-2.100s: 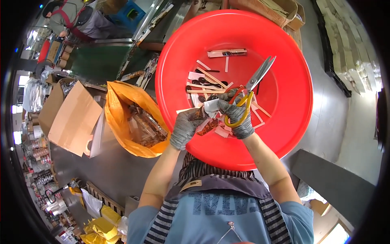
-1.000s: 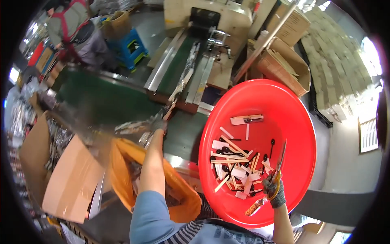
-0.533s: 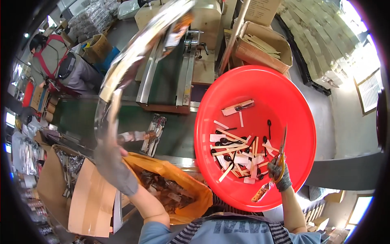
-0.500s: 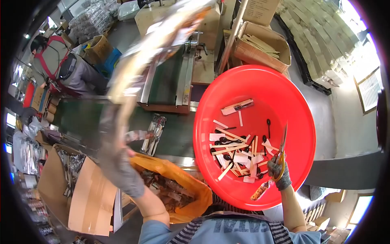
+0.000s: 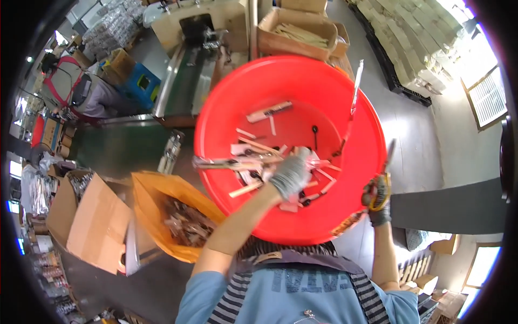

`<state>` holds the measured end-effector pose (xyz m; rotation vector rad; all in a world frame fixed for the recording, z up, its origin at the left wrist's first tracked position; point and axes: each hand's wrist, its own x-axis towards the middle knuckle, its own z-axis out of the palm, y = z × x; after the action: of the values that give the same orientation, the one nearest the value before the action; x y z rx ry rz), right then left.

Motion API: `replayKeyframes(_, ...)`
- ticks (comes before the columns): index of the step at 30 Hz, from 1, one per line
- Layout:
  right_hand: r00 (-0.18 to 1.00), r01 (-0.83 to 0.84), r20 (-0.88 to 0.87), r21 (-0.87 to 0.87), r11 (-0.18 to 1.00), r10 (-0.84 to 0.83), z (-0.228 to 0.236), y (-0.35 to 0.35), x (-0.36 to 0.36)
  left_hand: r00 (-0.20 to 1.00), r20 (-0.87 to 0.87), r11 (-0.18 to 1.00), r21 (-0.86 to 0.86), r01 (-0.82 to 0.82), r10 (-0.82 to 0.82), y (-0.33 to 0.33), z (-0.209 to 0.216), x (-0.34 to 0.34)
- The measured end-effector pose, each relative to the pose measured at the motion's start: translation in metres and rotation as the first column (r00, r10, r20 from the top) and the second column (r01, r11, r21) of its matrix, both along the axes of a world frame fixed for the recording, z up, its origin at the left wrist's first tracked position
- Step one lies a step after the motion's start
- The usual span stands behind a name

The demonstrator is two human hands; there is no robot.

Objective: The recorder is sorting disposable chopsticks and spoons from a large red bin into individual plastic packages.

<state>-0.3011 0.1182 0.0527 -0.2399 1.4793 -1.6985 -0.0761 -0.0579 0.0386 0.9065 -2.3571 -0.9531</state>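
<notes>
Left hand (image 5: 290,175) has come back from out by the green belt and is now inside the big red tub (image 5: 226,108). It looks closed on a long see-thru packet (image 5: 237,162) that sticks out to the left, but it's blurry so can't be fully sure. Right hand (image 5: 377,197) has hardly moved: it sits at the tub's right rim, fist shut on scissors w/ yellow handles (image 5: 384,181), blade pointing up.

Lots of little packets and sticks lie in the middle of the tub, right by the left glove. An orange bag (image 5: 162,205) full of bits sits just left of the tub, a brown box (image 5: 89,227) past that.

What could go wrong: the left hand is moving fast, so the packet could slip and fall outside the tub. Scissor tip is up and near the tub edge, so it could poke the other arm if both hands meet in a hurry. Tub may tip too, since it looks to rest on the lap.
</notes>
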Motion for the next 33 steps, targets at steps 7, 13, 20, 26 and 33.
replayKeyframes(7, 0.363, -0.852, 0.47, -0.182, 0.491, 0.804, -0.022, 0.016, 0.007, 0.968, -0.106, 0.854, 0.499, -0.146, 0.228, -0.002, 0.002, -0.002)
replayKeyframes(13, 0.137, -0.843, 0.578, -0.358, 0.401, 0.804, -0.052, 0.016, 0.032, 0.896, 0.127, 0.903, 0.007, -0.43, 0.425, 0.029, 0.019, -0.013)
replayKeyframes(20, 0.202, -0.899, 0.495, -0.249, 0.361, 0.845, -0.051, -0.007, 0.062, 0.866, 0.212, 0.87, 0.112, -0.481, 0.452, 0.063, 0.037, -0.016)
replayKeyframes(26, 0.159, -0.843, 0.64, -0.309, 0.441, 0.752, -0.048, -0.01, 0.054, 0.808, 0.215, 0.808, 0.116, -0.578, 0.548, 0.075, 0.059, 0.005)
replayKeyframes(33, 0.017, -0.634, 0.767, -0.487, 0.601, 0.641, -0.083, -0.007, 0.004, 0.245, -0.276, 0.165, -0.282, -0.945, 0.929, 0.111, 0.174, 0.187)
